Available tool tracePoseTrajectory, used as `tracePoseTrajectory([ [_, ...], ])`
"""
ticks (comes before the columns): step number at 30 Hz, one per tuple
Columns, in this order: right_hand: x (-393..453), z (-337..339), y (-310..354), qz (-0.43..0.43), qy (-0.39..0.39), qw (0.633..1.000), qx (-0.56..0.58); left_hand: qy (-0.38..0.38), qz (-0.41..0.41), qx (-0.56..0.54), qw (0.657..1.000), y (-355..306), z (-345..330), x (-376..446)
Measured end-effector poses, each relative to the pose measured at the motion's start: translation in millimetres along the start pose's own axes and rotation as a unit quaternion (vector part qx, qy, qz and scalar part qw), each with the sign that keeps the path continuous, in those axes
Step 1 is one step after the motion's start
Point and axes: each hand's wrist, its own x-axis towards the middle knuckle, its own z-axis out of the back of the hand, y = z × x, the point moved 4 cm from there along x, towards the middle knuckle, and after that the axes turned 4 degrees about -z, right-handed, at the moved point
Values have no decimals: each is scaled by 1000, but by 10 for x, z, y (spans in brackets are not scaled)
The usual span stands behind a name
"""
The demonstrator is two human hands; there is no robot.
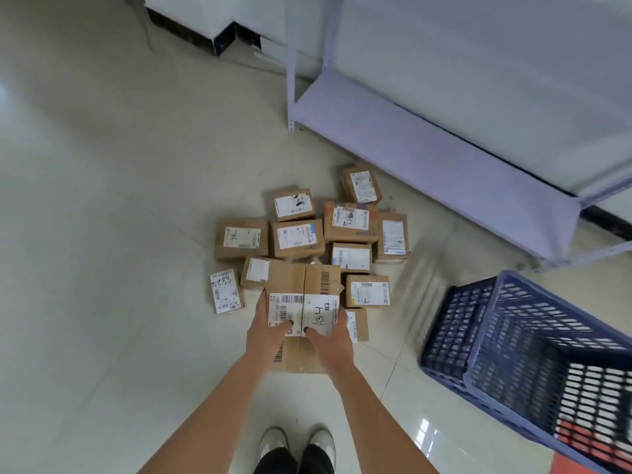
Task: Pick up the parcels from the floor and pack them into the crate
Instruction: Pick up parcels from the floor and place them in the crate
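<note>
Both my hands hold one brown cardboard parcel (303,285) with a white label marked "A34", lifted above the floor. My left hand (268,328) grips its left near corner and my right hand (330,336) its right near corner, thumbs on the label. Beneath it lies another flat cardboard parcel (297,359). Several more labelled parcels (298,238) lie in a loose pile on the floor just beyond. The blue latticed plastic crate (485,331) stands on the floor to the right, apart from the pile.
A pale metal shelf rack (410,142) stands low at the back right, close behind the pile. Something orange-red (581,436) shows through the crate's wall at the bottom right. My two shoes (297,443) are at the bottom centre on glossy floor tiles.
</note>
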Motion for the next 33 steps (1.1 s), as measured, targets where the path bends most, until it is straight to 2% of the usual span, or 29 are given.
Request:
tracePoseTrajectory([
  [7,-1217,1342,976,45,-90,992,80,60,-96,9,994,-1791,-287,-1116],
  [13,-1899,2459,978,41,-155,978,132,133,-168,85,973,-2602,-965,-1886],
  [16,-2099,2995,742,15,-186,976,112,164,-176,95,966,-2736,-1399,-2251],
  [23,-2173,4204,-31,-9,-196,974,110,214,-178,105,955,-2707,-2633,-2941],
  [33,-1663,5679,-890,-34,-151,981,112,204,-121,88,967,-2539,-4337,-3262],
])
